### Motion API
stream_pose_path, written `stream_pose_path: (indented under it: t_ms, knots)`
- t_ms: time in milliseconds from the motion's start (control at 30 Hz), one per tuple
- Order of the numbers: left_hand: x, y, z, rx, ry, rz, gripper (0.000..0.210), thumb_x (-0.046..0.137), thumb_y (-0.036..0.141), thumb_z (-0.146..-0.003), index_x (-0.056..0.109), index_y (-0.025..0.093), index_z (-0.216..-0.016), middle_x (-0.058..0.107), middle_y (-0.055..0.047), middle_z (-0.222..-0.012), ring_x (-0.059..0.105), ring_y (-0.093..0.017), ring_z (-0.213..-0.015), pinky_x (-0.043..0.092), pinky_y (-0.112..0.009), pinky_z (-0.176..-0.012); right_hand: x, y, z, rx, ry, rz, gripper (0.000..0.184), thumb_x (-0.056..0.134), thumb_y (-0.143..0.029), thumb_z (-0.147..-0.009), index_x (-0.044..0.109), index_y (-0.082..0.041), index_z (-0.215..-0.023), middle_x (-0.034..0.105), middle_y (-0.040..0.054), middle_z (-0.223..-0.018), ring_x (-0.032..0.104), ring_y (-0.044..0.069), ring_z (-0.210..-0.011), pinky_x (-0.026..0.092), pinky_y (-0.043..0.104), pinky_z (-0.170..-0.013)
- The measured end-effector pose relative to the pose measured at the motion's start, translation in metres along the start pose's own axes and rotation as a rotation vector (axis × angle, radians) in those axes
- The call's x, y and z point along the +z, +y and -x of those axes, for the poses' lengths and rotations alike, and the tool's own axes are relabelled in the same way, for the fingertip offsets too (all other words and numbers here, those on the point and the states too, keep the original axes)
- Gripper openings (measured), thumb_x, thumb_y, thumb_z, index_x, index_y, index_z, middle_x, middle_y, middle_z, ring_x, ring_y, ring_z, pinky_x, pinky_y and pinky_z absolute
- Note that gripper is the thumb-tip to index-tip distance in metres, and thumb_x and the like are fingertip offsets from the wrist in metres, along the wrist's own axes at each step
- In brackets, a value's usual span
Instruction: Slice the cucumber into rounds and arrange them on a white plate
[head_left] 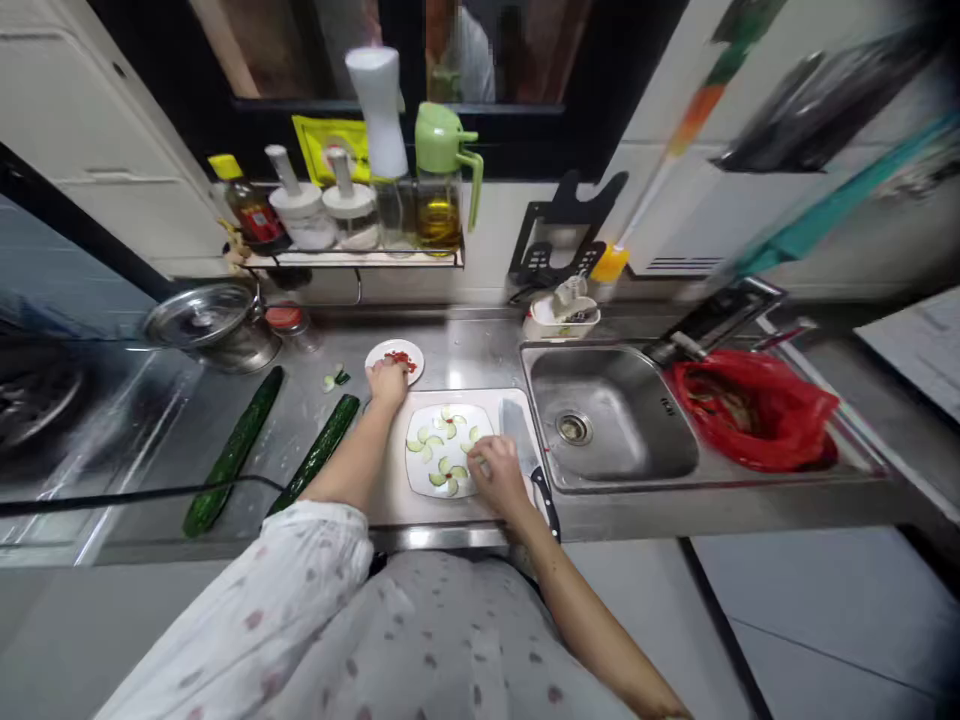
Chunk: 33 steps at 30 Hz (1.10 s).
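Observation:
My left hand [388, 384] reaches to a small white plate [373, 358] of chopped red pieces [403, 358]. Its fingers are drawn together at the near side of the pieces; whatever they pinch is hidden. My right hand [501, 476] is over the right side of a square white plate [418, 490], fingers bent and close together beside pale green cucumber slices [471, 440]. What lies between those fingertips is too small to make out. Several slices on this plate form flower shapes, some with a red centre. Under the plate is a pale cutting board [394, 505].
A knife [516, 425] lies along the board's right side. Two cucumbers [232, 455] and cucumber scraps [335, 378] are left of it. A sink [615, 415] and red bag [750, 440] stand right; a condiment rack [352, 260] is behind. A dark cable [135, 495] crosses the left counter.

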<state>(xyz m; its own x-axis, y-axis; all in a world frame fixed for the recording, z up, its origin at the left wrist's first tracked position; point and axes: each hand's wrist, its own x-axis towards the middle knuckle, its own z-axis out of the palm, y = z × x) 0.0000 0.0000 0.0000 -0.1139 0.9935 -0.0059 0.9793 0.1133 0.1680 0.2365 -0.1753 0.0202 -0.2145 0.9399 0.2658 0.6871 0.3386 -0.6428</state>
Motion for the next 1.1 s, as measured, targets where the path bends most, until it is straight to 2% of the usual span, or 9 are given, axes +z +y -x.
stream_pose_path:
  t_ms: [167, 333, 467, 633, 733, 933, 1100]
  knots:
    - [-0.003, 0.002, 0.002, -0.010, 0.002, 0.029, 0.027, 0.044, 0.026, -0.087, 0.070, 0.022, -0.096, 0.061, -0.012, -0.112, 0.049, -0.029, -0.108, 0.030, -0.042, -0.090, -0.003, -0.001, 0.002, 0.023, -0.009, -0.017, 0.014, 0.051, -0.021, -0.085, 0.065, -0.021, -0.083, 0.059, 0.0070, -0.092, 0.049, 0.022, -0.097, 0.037, 0.038, -0.090]
    - [-0.004, 0.005, 0.004, -0.139, 0.045, 0.209, 0.022, 0.048, 0.025, -0.084, 0.069, 0.020, -0.089, 0.065, -0.013, -0.105, 0.053, -0.030, -0.105, 0.033, -0.043, -0.088, -0.004, -0.002, 0.001, 0.047, -0.018, -0.027, 0.014, 0.051, -0.021, -0.085, 0.065, -0.021, -0.082, 0.059, 0.0072, -0.093, 0.048, 0.022, -0.098, 0.038, 0.038, -0.089]
    - [0.002, 0.009, 0.008, -0.271, 0.114, 0.522, 0.012, 0.058, 0.026, -0.076, 0.068, 0.022, -0.080, 0.069, -0.006, -0.087, 0.059, -0.025, -0.094, 0.036, -0.040, -0.089, -0.002, -0.003, -0.001, 0.056, -0.032, -0.021, 0.015, 0.051, -0.021, -0.085, 0.065, -0.021, -0.081, 0.058, 0.0070, -0.093, 0.048, 0.022, -0.098, 0.038, 0.038, -0.089]
    - [0.008, 0.020, 0.014, -0.407, 0.202, 1.173, 0.015, 0.067, 0.028, -0.063, 0.067, 0.019, -0.074, 0.067, -0.001, -0.071, 0.061, -0.016, -0.075, 0.045, -0.029, -0.079, 0.001, -0.004, -0.008, 0.039, -0.030, -0.043, 0.015, 0.051, -0.023, -0.085, 0.065, -0.022, -0.080, 0.059, 0.0068, -0.092, 0.047, 0.022, -0.098, 0.038, 0.038, -0.090]
    - [0.008, 0.028, 0.020, -0.422, 0.231, 1.328, 0.016, 0.067, 0.028, -0.061, 0.066, 0.017, -0.073, 0.068, -0.003, -0.073, 0.062, -0.015, -0.075, 0.047, -0.027, -0.074, 0.000, -0.004, -0.015, 0.033, -0.023, -0.048, 0.016, 0.051, -0.024, -0.086, 0.065, -0.022, -0.081, 0.059, 0.0069, -0.092, 0.047, 0.023, -0.098, 0.038, 0.039, -0.090]
    - [-0.008, 0.039, 0.046, -0.438, 0.192, 1.570, 0.026, 0.073, 0.026, -0.054, 0.066, 0.016, -0.076, 0.069, -0.003, -0.073, 0.065, -0.018, -0.078, 0.047, -0.028, -0.073, -0.005, -0.007, -0.031, 0.010, 0.000, -0.055, 0.017, 0.050, -0.024, -0.085, 0.066, -0.023, -0.081, 0.060, 0.0064, -0.091, 0.047, 0.023, -0.097, 0.038, 0.039, -0.091]
    - [-0.026, 0.047, 0.073, -0.388, 0.115, 1.606, 0.029, 0.076, 0.027, -0.054, 0.066, 0.017, -0.079, 0.069, -0.003, -0.071, 0.064, -0.017, -0.076, 0.046, -0.028, -0.074, -0.009, -0.015, -0.047, -0.026, 0.025, -0.046, 0.016, 0.050, -0.024, -0.085, 0.066, -0.023, -0.083, 0.059, 0.0066, -0.092, 0.046, 0.023, -0.098, 0.039, 0.039, -0.090]
